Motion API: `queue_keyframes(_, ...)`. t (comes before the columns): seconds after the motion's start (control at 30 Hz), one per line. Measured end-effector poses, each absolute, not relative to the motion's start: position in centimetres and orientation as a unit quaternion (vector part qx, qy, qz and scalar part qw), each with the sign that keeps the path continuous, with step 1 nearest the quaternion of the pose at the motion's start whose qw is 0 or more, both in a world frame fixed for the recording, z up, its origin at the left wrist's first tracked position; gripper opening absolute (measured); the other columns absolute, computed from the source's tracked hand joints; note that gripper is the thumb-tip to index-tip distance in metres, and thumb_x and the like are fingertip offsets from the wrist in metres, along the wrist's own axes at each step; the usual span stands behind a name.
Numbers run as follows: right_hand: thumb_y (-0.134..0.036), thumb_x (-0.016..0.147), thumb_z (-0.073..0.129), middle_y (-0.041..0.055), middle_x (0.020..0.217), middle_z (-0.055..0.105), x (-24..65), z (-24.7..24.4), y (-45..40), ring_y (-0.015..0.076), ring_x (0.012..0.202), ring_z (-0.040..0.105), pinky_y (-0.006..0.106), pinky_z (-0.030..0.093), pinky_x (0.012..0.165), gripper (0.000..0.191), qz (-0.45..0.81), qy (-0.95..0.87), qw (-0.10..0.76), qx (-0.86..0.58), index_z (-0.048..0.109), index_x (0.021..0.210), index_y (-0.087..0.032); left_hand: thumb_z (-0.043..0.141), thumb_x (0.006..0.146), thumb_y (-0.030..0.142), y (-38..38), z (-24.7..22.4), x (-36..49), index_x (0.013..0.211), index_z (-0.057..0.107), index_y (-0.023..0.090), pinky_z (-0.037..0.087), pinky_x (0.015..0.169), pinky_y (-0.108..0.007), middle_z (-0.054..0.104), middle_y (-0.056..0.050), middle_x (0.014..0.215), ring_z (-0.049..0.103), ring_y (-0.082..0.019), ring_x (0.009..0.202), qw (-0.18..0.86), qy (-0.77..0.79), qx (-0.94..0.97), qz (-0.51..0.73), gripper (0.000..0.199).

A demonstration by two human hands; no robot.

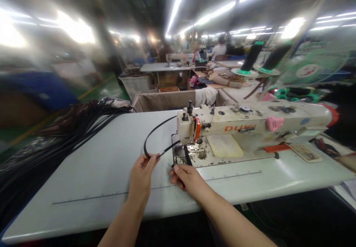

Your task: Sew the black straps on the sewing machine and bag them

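My left hand pinches a narrow black strap between thumb and fingers, above the table left of the sewing machine. From there the strap bows out in a loop and passes behind the machine head. A short black end points from my left fingers toward the needle area. Just in front of the machine's base plate, my right hand is closed, thumb against forefinger. A thin dark tip shows at those fingertips, too small to name.
Long black straps lie bundled over the table's left edge. A ruler strip runs along the pale tabletop. Behind it stands a fabric-lined bin. Thread cones and a green fan are at right.
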State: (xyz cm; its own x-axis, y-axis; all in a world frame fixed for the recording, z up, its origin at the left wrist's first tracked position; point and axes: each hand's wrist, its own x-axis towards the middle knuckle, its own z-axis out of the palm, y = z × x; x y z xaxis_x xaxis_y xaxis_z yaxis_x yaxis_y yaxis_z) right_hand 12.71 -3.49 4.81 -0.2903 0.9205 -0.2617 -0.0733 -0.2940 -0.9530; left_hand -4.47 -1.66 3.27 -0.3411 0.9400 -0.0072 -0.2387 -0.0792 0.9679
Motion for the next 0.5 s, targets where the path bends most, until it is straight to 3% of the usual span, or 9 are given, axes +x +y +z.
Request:
queue_keyframes(0.17, -0.073, 0.085, 0.057, 0.0005, 0.062, 0.063, 11.3, 4.4, -2.1, 0.0063, 0.042, 0.032, 0.024, 0.020, 0.043, 0.057, 0.672, -0.450, 0.371, -0.456, 0.065, 0.082, -0.017, 0.079, 0.083, 0.049, -4.2, 3.2, -5.7, 0.100, 0.067, 0.018, 0.055, 0.106, -0.043, 0.077, -0.010, 0.107, 0.072, -0.026, 0.110, 0.421, 0.539, 0.400, 0.609, 0.037)
queue_keyframes(0.5, -0.067, 0.086, 0.058, -0.0015, 0.057, 0.058, 10.1, 5.0, -2.3, 0.0078, 0.045, 0.033, 0.023, 0.022, 0.045, 0.052, 0.664, -0.493, 0.339, -0.449, 0.068, 0.077, -0.018, 0.077, 0.085, 0.050, -7.3, 4.0, -6.8, 0.101, 0.067, 0.020, 0.058, 0.102, -0.043, 0.078, -0.011, 0.110, 0.072, -0.029, 0.112, 0.372, 0.572, 0.393, 0.616, 0.035)
